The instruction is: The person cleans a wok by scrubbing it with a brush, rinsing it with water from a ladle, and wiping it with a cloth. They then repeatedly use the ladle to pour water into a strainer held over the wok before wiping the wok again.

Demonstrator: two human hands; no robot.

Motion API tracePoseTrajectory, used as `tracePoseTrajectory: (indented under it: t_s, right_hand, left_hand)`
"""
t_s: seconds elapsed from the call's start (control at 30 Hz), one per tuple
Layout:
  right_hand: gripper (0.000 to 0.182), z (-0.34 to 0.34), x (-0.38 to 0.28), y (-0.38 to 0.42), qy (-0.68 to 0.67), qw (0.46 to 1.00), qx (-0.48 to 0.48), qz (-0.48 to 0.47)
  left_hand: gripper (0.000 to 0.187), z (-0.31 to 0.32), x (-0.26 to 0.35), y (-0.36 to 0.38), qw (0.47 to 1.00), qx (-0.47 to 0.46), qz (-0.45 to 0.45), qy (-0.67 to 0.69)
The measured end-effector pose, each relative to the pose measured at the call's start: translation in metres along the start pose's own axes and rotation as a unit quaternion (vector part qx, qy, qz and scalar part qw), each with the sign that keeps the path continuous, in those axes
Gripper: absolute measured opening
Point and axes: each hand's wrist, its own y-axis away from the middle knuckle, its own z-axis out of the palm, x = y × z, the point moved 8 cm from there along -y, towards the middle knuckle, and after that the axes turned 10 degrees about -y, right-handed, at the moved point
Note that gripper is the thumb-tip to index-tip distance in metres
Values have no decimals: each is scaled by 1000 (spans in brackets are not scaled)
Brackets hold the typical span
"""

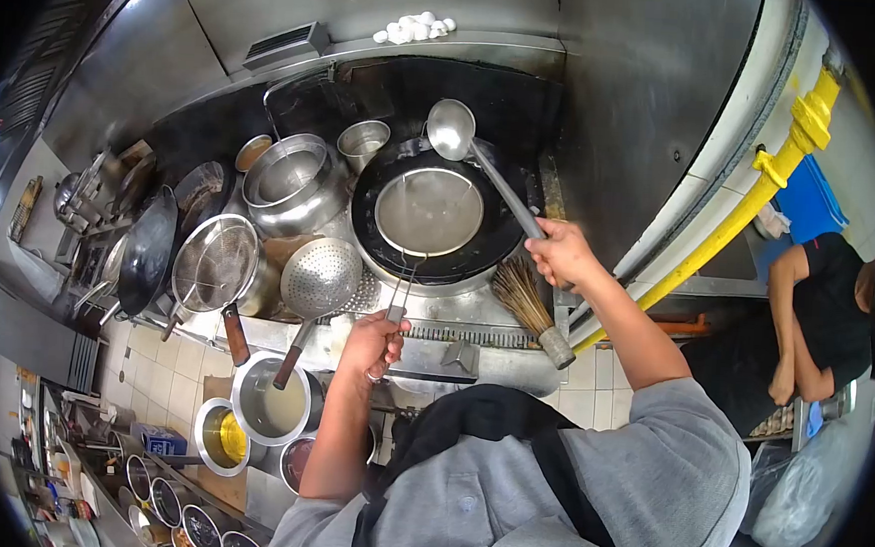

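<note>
My left hand [375,344] is closed round the handle of a round mesh strainer [429,211], which lies over the black wok [364,204] on the stove. What is under the mesh is hard to make out. In my right hand [561,251] is the long handle of a ladle [451,129]. Its round metal bowl is raised above the far rim of the wok, apart from the strainer. A bamboo wok brush [524,299] leans at the stove's front edge, below my right hand. Left of the strainer rests a perforated skimmer [321,278] with a dark handle.
Pots [293,179], a wire strainer [220,260] and a dark wok [148,251] crowd the left. Lower down stand a pot of pale liquid [274,404] and one of yellow liquid [227,439]. A yellow pipe [704,255] runs at right, near another person [805,326].
</note>
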Motion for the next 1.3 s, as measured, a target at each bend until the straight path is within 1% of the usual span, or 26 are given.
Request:
tracePoseTrajectory:
  t_s: [0.03,0.07,0.1,0.17,0.2,0.23,0.3,0.37,0.4,0.47,0.5,0.53,0.57,0.63,0.7,0.73,0.77,0.83,0.9,0.97,1.07,1.1,1.17,1.2,1.23,1.3]
  right_hand:
    - [36,-1,1,2,7,1000,5,-10]
    - [52,1,-7,13,7,1000,10,-1]
    - [52,0,-13,21,8,1000,11,-1]
    - [53,-5,-15,37,-98,995,-15,10]
    - [54,-12,-14,44,-183,982,-31,25]
    - [54,-16,-13,53,-190,981,-26,24]
    - [51,-27,-17,75,-31,999,10,-42]
    - [52,-46,-5,91,-35,998,12,-46]
    - [53,-55,-4,106,-49,998,20,-24]
    - [53,-73,0,136,-71,997,32,-3]
    - [54,-82,7,152,-23,999,37,15]
    - [55,-89,16,167,25,998,41,33]
    - [55,-94,23,181,20,998,42,34]
    - [57,-101,36,205,-6,998,39,49]
    - [57,-102,49,224,-23,997,43,64]
    - [58,-101,55,232,-34,995,43,83]
    - [58,-101,57,239,-40,995,51,79]
    - [58,-93,59,247,-11,995,47,91]
    - [58,-88,62,251,-16,994,49,94]
    - [59,-87,67,256,-44,992,63,101]
    - [60,-99,72,266,-28,990,91,103]
    - [60,-103,73,269,-25,988,103,112]
    - [61,-106,66,277,-13,986,113,122]
    - [60,-111,67,280,-19,987,116,113]
    - [59,-113,65,281,-25,987,116,106]
    - [57,-107,64,277,-41,987,109,113]
  left_hand:
    - [13,0,1,1,1000,1,2,-1]
    - [12,2,1,2,1000,8,-4,-8]
    - [12,5,2,3,1000,14,-12,-14]
    - [11,7,1,3,998,1,-20,-58]
    - [11,5,-2,-2,1000,10,-9,-20]
    - [11,3,-1,-6,1000,17,3,16]
    - [11,0,5,-8,1000,7,1,9]
    - [13,-2,11,-13,999,11,-11,35]
    - [15,-7,16,-20,1000,-2,-20,17]
    - [15,-14,47,-37,997,-19,4,-79]
    - [16,-9,67,-42,991,-37,15,-131]
    - [16,0,90,-49,987,-11,37,-159]
    - [16,11,114,-57,981,15,61,-184]
    - [18,37,157,-74,913,6,90,-398]
    - [22,77,193,-85,818,49,176,-545]
    - [26,92,208,-106,672,110,310,-664]
    - [29,114,212,-122,488,166,430,-741]
    - [34,168,207,-143,466,192,311,-806]
    - [36,200,170,-194,455,173,264,-832]
    - [33,216,143,-227,418,82,269,-864]
    - [30,237,171,-216,415,79,307,-853]
    - [28,235,183,-216,411,78,293,-860]
    - [29,218,199,-223,436,92,278,-851]
    - [28,209,201,-222,442,121,312,-832]
    - [28,199,189,-230,447,126,308,-831]
    - [28,187,150,-239,393,67,349,-848]
